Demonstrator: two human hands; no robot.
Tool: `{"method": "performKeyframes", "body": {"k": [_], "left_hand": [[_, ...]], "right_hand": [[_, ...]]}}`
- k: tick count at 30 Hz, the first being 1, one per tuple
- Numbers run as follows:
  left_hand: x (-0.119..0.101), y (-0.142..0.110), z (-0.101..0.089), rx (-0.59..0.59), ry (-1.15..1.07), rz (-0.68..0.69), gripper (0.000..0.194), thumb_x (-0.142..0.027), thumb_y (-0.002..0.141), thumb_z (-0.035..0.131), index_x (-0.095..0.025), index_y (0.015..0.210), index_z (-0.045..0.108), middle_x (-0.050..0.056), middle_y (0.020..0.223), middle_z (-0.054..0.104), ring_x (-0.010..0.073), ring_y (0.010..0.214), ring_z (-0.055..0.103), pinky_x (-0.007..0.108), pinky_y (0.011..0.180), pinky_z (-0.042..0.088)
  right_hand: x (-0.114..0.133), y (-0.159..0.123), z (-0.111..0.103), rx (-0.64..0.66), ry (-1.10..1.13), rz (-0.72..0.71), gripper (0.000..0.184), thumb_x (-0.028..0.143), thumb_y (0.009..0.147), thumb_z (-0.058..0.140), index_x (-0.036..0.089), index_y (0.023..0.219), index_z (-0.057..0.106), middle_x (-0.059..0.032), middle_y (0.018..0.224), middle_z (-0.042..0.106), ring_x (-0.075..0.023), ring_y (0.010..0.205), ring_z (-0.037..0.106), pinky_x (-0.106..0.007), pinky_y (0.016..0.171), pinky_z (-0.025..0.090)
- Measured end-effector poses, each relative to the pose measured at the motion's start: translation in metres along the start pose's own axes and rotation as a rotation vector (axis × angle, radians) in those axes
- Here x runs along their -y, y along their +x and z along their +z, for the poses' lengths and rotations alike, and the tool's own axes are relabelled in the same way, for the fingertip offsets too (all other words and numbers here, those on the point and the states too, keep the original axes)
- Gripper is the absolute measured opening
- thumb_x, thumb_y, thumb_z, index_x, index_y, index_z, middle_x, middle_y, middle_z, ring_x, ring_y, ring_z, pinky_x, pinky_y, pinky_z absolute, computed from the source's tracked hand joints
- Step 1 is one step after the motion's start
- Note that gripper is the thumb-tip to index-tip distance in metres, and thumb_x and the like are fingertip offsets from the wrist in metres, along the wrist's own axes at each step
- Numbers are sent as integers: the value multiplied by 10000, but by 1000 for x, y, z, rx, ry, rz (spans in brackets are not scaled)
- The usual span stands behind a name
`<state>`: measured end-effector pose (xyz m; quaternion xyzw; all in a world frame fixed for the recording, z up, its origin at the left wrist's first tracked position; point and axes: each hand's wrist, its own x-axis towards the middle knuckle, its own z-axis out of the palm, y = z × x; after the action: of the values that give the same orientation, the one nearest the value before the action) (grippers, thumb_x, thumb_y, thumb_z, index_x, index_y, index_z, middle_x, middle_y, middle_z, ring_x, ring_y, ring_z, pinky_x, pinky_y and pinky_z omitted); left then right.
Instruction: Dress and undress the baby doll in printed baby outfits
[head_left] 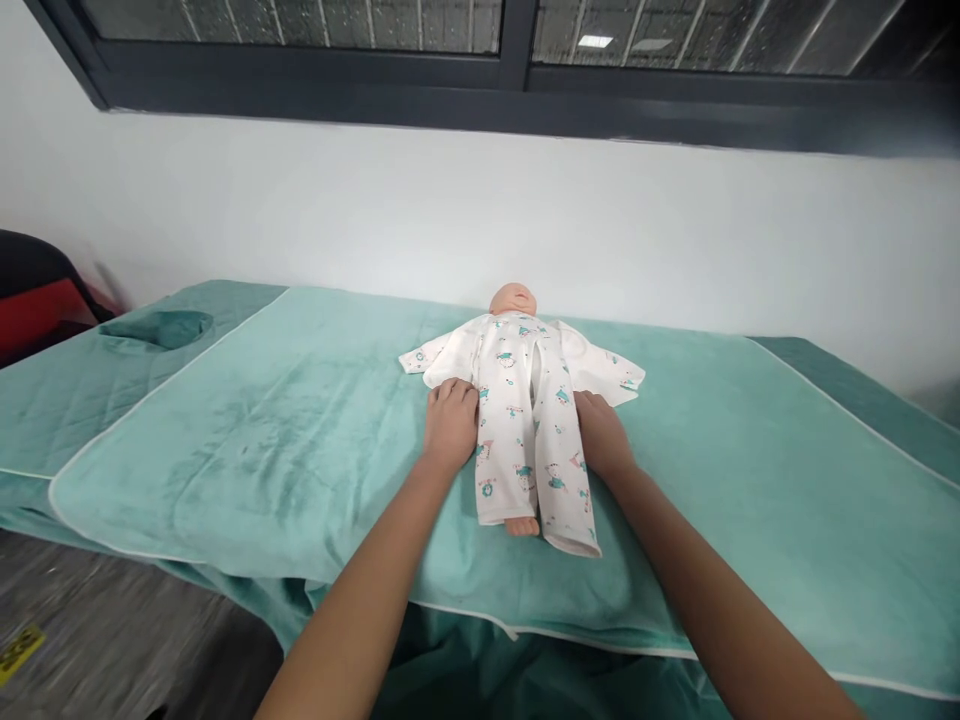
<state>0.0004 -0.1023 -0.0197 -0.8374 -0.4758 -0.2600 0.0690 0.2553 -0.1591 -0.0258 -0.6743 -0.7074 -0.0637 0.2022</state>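
Note:
A baby doll (513, 298) lies on its back on the bed, its head toward the wall and its face tipped away. It wears a white printed top (459, 346) with both sleeves spread out. White baby trousers (514, 420) with the same green and pink print lie along its front and legs. One bare foot (523, 526) pokes out of a trouser leg; the other leg's hem hides any foot. My left hand (451, 422) is closed at the trousers' left edge, fingers bent. At the opposite edge my right hand (602, 435) is closed too, its fingertips partly hidden by cloth.
A light green plush cover (247, 430) with white piping lies over the bed, its front edge hanging loosely. At the left end the darker bedding has a hole (157, 330). A red and black chair (41, 300) stands beyond. Behind are a white wall and a dark-framed window (315, 80).

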Motion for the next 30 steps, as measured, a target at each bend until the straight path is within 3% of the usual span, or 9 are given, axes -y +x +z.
{"method": "performKeyframes", "body": {"k": [5,12,15,18,20,22,25,28,30], "left_hand": [[-3,-16,-12,-25,-45,15,184,-160,936,484,-197,974,660,70,1156,663,270,1156,503,431,915,418],[-2,-28,-17,83,-95,125,161,-133,854,535,-174,941,664,95,1105,640,270,1116,505,422,873,424],[-3,-26,-17,133,-78,94,162,-155,882,505,-179,928,658,84,1023,645,259,1009,529,424,827,416],[-4,-22,-17,148,-66,53,181,-178,924,467,-185,913,648,65,988,647,246,957,534,422,812,403],[-5,-21,-17,156,-73,30,189,-188,942,455,-188,910,641,53,986,651,238,953,537,416,814,398],[-4,-20,-17,161,-82,5,196,-206,958,449,-194,899,635,46,981,655,231,949,540,408,814,395],[-3,-19,-15,161,-88,-21,205,-226,971,449,-204,866,624,47,965,656,228,941,548,400,809,391],[-3,-18,-13,139,-97,-33,209,-236,978,446,-209,859,616,49,943,656,234,934,555,400,797,390],[-3,-18,-12,124,-105,-35,202,-240,976,455,-212,857,615,48,930,657,236,929,558,404,786,392]], "right_hand": [[-4,-13,1,-134,144,105,254,200,919,406,189,1087,597,-116,1010,658,-273,944,547,-379,791,422],[-2,-21,-10,-122,266,170,210,259,894,462,220,1007,634,-77,973,687,-253,886,606,-394,784,467],[5,23,-21,-239,363,201,222,338,903,487,215,997,646,-75,1004,684,-242,910,631,-397,839,482],[22,93,-30,-246,404,70,268,355,895,508,200,1053,659,-90,1087,680,-243,967,629,-392,875,483],[38,142,-31,-143,338,-44,255,335,889,508,184,985,689,-97,1079,686,-246,988,622,-385,883,474],[56,183,-27,81,202,-155,260,311,906,484,185,869,709,-76,974,709,-231,967,625,-359,863,468],[77,226,-16,287,-22,-146,210,366,854,612,184,865,717,-76,956,713,-245,954,628,-372,845,469],[84,252,-6,345,-98,-114,235,399,749,750,178,825,722,-71,816,691,-277,922,631,-440,839,466],[84,265,-2,260,-83,-171,288,469,721,778,204,823,728,-52,764,668,-286,935,625,-471,841,461]]}}
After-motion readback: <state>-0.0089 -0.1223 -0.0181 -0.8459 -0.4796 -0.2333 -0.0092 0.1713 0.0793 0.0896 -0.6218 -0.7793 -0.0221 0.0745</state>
